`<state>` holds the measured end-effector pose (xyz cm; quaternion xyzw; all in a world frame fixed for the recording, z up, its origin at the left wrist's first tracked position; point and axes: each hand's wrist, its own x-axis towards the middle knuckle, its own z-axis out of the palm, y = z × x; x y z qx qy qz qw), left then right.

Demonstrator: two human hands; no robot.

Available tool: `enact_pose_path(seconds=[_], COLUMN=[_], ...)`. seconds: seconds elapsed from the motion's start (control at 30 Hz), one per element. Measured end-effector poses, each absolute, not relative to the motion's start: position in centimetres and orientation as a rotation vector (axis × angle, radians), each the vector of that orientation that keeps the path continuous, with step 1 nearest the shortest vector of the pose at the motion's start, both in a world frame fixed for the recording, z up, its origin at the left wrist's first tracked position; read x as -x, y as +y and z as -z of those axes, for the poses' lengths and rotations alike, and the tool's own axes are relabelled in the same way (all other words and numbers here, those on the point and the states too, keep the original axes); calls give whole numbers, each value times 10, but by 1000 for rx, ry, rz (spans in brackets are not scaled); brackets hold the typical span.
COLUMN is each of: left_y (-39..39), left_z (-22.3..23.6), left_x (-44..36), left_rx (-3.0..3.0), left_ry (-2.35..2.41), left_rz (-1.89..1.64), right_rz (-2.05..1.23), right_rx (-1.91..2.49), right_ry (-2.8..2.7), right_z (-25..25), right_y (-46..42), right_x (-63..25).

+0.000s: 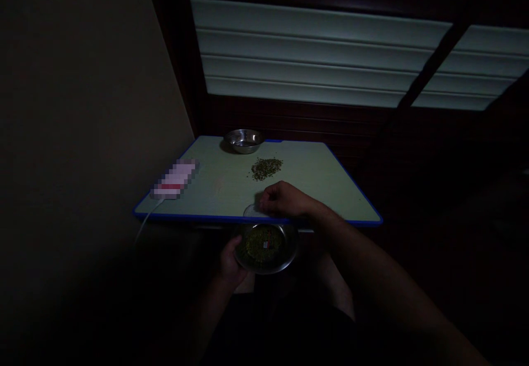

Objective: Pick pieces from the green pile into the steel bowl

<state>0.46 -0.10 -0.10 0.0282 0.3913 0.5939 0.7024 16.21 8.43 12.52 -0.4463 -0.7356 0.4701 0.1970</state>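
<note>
My left hand (232,261) grips the rim of a metal bowl (285,262), thumb over the edge, just below the table's near side. Small greenish grains (254,246) lie in this bowl, with a little white and red patch among them. My right hand (281,199) is closed above the table's front edge, fingers curled down. Beside its fingertips shows a faint, thin rounded outline (250,210), too dim to name. Whatever those fingers hold is hidden. A loose pile of similar grains (266,168) is spread on the tabletop beyond the right hand.
The pale table (314,178) has a blue rim. An empty-looking metal bowl (243,142) stands at its back left. A blurred-out pink phone-like object (176,179) with a white cable (145,221) lies at the left edge. A wall and dark-framed slatted panels (314,52) border the table.
</note>
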Motion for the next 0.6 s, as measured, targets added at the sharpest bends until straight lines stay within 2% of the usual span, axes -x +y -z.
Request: enact_pose_path(seconds=[0.1,0.33,0.6], left_y=[-1,-1,0], left_z=[0,5,9], left_x=[-4,-4,-1], left_rx=[-73,-61,-85], left_ry=[850,854,840], left_rz=[-1314,-1293,-1280], right_rz=[-1342,-962,-802], right_rx=[1285,1632,1836], right_ry=[-1874,-1426,-1397], right_z=[-125,-121,-110], right_y=[91,127,154], right_x=[-179,-240,-239])
